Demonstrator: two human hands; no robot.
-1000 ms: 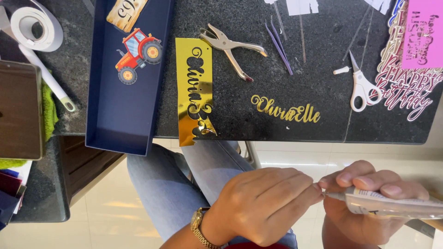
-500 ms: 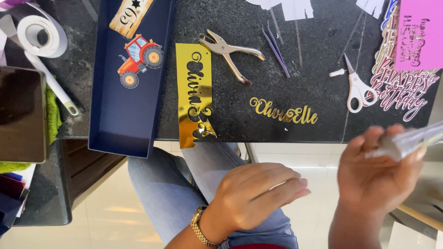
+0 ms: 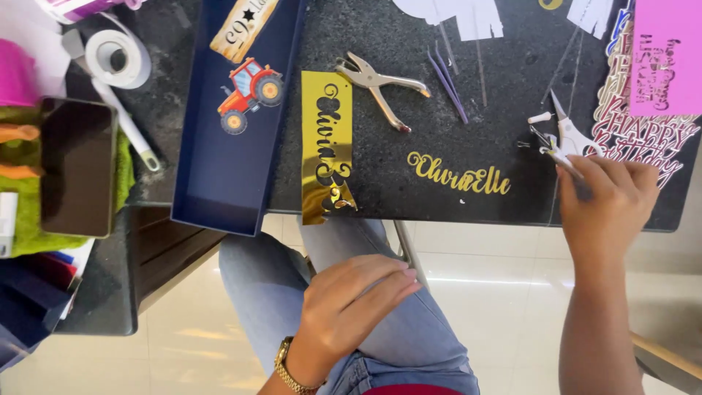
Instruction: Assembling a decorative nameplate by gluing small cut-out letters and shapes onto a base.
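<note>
Hands: two, both the person's own; the right hand (image 3: 610, 194) reaches onto the black table (image 3: 512, 212), the left hand (image 3: 351, 300) lies on the lap.
Right hand grip: fingers curled down over a thin stick-like thing beside the white scissors (image 3: 567, 135); its fingertips touch the scissors' handles, but whether they pinch anything cannot be told.
Left hand grip: fingers loosely together and flat on the jeans (image 3: 270, 285), holding nothing; one gold watch (image 3: 287, 366) on the wrist.
Scissors: one pair, white, lying on the table at its right side, just above the right hand.
Hole punch: one, silver (image 3: 380, 84), near the table's middle.
Gold pieces: two; one gold strip (image 3: 325, 146) with script letters cut out of it, and one gold cut-out name (image 3: 459, 174) lying to its right, apart from it.
Blue tray: one (image 3: 219, 183), holding one tractor sticker (image 3: 250, 95) and one tan label (image 3: 241, 25).
Tape roll: one, white (image 3: 117, 57), far left.
Phone: one, dark (image 3: 77, 164), on green cloth.
Pink card: one (image 3: 665, 55), top right corner.
</note>
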